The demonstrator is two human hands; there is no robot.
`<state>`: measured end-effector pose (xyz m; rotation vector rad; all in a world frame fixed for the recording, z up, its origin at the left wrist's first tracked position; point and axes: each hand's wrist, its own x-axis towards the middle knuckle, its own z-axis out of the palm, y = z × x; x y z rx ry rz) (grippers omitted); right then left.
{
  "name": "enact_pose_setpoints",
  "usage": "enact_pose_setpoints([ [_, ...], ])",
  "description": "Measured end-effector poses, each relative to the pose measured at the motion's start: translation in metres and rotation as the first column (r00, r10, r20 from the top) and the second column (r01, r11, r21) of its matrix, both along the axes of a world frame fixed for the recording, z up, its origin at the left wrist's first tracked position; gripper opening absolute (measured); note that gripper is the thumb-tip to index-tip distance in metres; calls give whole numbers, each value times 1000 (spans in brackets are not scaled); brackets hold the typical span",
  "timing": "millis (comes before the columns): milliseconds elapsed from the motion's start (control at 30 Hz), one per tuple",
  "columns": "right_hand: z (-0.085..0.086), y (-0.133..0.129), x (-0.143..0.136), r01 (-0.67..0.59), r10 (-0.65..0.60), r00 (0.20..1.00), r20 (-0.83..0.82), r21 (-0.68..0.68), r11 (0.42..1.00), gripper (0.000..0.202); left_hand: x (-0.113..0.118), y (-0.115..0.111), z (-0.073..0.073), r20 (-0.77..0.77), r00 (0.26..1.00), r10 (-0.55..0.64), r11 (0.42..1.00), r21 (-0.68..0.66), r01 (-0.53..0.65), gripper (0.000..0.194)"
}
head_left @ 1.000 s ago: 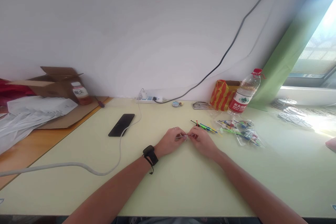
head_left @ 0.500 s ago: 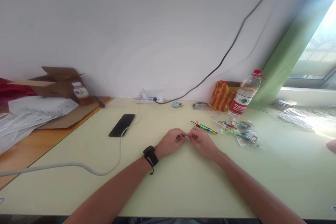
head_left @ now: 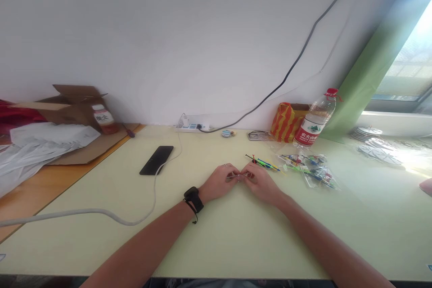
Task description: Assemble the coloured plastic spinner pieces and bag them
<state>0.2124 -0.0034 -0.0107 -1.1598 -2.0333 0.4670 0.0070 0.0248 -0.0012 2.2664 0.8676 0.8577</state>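
Note:
My left hand [head_left: 220, 182] and my right hand [head_left: 260, 183] meet fingertip to fingertip over the middle of the table [head_left: 216, 238]. Both are closed in a pinch on a small, thin, pale piece [head_left: 239, 177], mostly covered by the fingers; its kind is too small to make out. Just beyond my right hand lie several thin coloured plastic strips [head_left: 266, 164] in black, green, blue and yellow. To their right are clear plastic bags [head_left: 320, 175] with small colourful parts inside. A black watch is on my left wrist.
A black phone [head_left: 157, 160] lies left, with a white cable [head_left: 111, 216] running past it. At the wall are a power strip [head_left: 191, 128], a small round tin [head_left: 227, 133], a striped bag [head_left: 285, 121] and a water bottle [head_left: 312, 126]. A cardboard box [head_left: 77, 112] stands far left.
The two hands stay almost in place, with only a slight shift of the fingertips around the small piece. The other things lie as before.

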Motion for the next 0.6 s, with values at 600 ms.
enact_pose_setpoints([
  [600,-4,7,6,-24,24,1000,10,1,1000,18,-1,2,-4,3,1000,-14,999,-48,14,22],
])
